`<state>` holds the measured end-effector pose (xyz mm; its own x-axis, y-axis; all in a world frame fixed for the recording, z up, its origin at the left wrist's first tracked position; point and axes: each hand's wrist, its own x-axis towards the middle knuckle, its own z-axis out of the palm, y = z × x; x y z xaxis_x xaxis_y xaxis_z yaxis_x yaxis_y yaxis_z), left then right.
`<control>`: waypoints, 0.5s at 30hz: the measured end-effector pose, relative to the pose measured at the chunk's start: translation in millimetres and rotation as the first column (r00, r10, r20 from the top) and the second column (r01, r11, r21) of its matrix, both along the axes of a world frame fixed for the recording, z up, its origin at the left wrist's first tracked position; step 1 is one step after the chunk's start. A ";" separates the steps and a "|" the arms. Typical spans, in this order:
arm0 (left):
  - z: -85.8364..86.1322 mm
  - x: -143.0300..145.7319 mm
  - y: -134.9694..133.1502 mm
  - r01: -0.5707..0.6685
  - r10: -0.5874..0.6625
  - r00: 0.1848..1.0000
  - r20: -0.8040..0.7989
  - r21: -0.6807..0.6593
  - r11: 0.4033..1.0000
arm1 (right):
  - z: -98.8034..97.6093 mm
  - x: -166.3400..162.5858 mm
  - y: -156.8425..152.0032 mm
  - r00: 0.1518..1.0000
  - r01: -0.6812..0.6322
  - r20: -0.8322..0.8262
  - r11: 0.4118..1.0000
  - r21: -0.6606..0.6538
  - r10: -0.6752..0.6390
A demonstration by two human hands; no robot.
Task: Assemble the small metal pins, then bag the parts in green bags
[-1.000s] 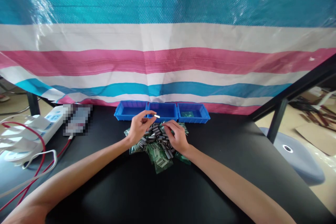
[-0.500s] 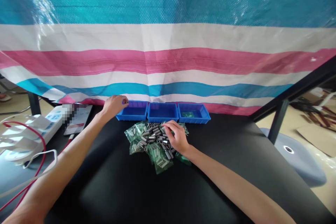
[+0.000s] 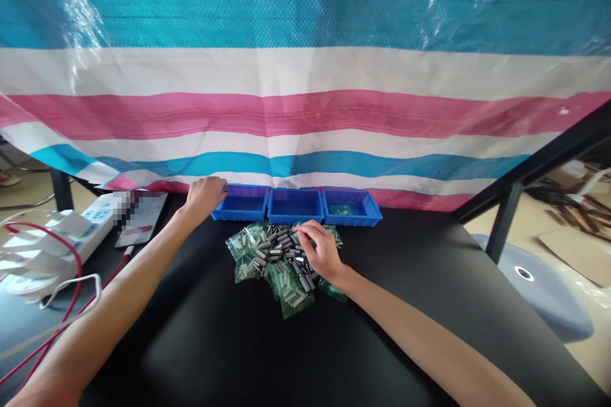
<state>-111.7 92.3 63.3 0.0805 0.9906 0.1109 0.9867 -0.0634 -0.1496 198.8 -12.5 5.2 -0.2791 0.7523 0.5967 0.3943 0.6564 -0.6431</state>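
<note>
My left hand [image 3: 205, 198] is at the back left corner of the left blue bin [image 3: 240, 215]. Its fingers are curled together, and whatever they may hold is hidden. Over the right side of a heap of small dark metal cylinders [image 3: 284, 243] rests my right hand [image 3: 321, 248], palm down, thumb apart from the loosely bent fingers, nothing visible between them. Green clear bags [image 3: 292, 296] of small metal pins lie around and under the heap. The middle blue bin [image 3: 294, 215] shows a bare floor. One green bag [image 3: 340, 209] lies inside the right blue bin [image 3: 367, 219].
A striped plastic sheet [image 3: 305, 114] hangs just behind the bins. On the left are a phone [image 3: 146, 216], a white power strip [image 3: 98, 213] with plugs, and red and white cables. Black frame bars [image 3: 508, 222] and a grey stool [image 3: 544, 286] stand to the right of the black table [image 3: 229, 343].
My left hand has moved slightly left and down, and the finger loop seen before is closed from view. My right hand stays over the heap.
</note>
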 end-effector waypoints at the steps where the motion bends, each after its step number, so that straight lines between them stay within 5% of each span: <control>1: -0.8 0.1 -0.2 0.001 -0.001 1.000 -0.005 0.001 1.000 | 0.2 0.0 0.0 1.000 -0.001 0.000 1.000 -0.002 0.001; 10: 4.6 9.8 -6.6 0.022 -0.022 1.000 0.007 0.034 0.999 | -0.1 -0.5 0.1 1.000 0.004 0.001 1.000 -0.003 -0.004; 15: 14.5 37.4 -24.3 0.318 -0.313 0.917 0.249 0.020 0.948 | 0.4 0.1 -0.1 0.999 0.030 -0.021 0.999 0.013 -0.029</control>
<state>-74.3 68.0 77.8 0.3622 0.9205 0.1470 0.9205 -0.3780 0.0991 199.0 -12.6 5.6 -0.2441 0.7521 0.6121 0.4000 0.6531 -0.6430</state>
